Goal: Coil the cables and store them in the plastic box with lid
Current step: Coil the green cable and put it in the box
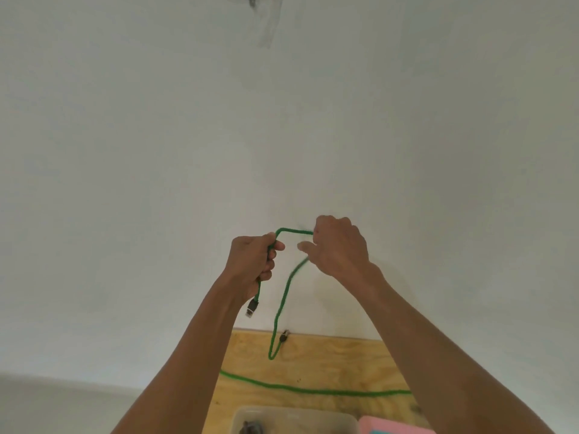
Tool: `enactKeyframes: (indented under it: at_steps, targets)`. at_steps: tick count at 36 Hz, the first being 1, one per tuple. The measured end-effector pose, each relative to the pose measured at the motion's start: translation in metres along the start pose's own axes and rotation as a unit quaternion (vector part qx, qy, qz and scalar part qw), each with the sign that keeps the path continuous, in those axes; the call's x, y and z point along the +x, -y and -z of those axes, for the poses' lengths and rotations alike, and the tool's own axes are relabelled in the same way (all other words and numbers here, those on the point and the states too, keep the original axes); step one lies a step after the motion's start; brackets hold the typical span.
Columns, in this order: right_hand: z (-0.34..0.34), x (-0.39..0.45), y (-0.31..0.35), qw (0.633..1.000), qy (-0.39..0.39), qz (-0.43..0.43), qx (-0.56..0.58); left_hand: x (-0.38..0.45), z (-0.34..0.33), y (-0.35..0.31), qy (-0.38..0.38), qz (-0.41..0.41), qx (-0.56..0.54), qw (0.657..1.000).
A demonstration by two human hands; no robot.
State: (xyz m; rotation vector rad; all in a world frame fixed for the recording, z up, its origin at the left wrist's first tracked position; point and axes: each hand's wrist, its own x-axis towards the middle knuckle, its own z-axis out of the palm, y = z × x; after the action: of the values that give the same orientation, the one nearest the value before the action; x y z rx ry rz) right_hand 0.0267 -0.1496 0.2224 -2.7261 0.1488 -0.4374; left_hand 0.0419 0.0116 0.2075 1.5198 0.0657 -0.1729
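At the bottom edge of the frame we see the clear plastic box, open at the top with something dark and unclear lying in its lower left corner, and just to its right a pink object cut off by the frame. Both sit on a plywood board, across which a second green cable runs from left to right, above the box. Higher up, in the centre of the frame, we hold both arms raised in front of a pale wall. Our left hand is closed in a fist around the green cable, with a short tail hanging below it that ends in a dark connector. From the top of that fist the cable bends right to our right hand, whose fingers are curled around it, thumb loosely out. Below the right hand the cable drops in a long loop to the board, where its other connector rests near the far edge. A dark smudge marks the wall at the top.
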Motion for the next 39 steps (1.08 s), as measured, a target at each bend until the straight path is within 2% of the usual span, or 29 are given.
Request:
enactKeyframes:
  at_steps: [4, 6, 11, 15, 19, 23, 25, 28, 30, 32, 34, 35, 39]
  targets:
    - [-0.005, 0.002, 0.002, 0.977, 0.071, 0.096, 0.175, -0.005, -0.004, -0.002, 0.038, -0.018, 0.048, 0.998]
    - [-0.009, 0.003, 0.0, 0.971, 0.058, 0.13, 0.192, -0.009, -0.007, -0.003, 0.08, -0.031, 0.047, 0.995]
    - [-0.006, 0.013, -0.02, 0.972, -0.005, 0.107, 0.209, -0.012, -0.002, 0.0, 0.158, -0.073, 0.099, 0.98]
    - [0.003, 0.022, -0.028, 0.974, -0.009, 0.089, 0.21, -0.019, 0.003, 0.004, 0.227, -0.082, 0.155, 0.958]
    - [0.003, 0.025, -0.022, 0.965, -0.006, 0.054, 0.258, -0.027, -0.011, 0.005, 0.284, -0.045, 0.066, 0.956]
    - [-0.002, 0.019, -0.017, 0.933, 0.023, 0.052, 0.356, -0.038, -0.029, 0.0, 0.304, -0.038, -0.074, 0.949]
    - [-0.003, 0.015, -0.016, 0.887, 0.063, 0.017, 0.457, -0.043, -0.035, -0.005, 0.312, -0.049, -0.116, 0.942]
    - [-0.003, 0.011, -0.015, 0.736, 0.197, -0.071, 0.644, -0.044, -0.042, -0.013, 0.297, -0.074, -0.143, 0.941]
    - [-0.011, 0.009, -0.015, 0.667, 0.222, -0.088, 0.706, -0.043, -0.046, -0.018, 0.268, -0.077, -0.165, 0.946]
    - [-0.025, 0.009, -0.015, 0.666, 0.182, -0.118, 0.714, -0.04, -0.049, -0.023, 0.242, -0.073, -0.183, 0.95]
    - [-0.035, 0.007, -0.011, 0.716, 0.149, -0.124, 0.671, -0.037, -0.051, -0.029, 0.225, -0.064, -0.203, 0.951]
    - [-0.036, 0.004, -0.009, 0.756, 0.138, -0.115, 0.629, -0.035, -0.052, -0.032, 0.223, -0.059, -0.212, 0.95]
    - [-0.031, -0.003, -0.008, 0.875, 0.121, -0.077, 0.462, -0.028, -0.05, -0.037, 0.245, -0.062, -0.216, 0.943]
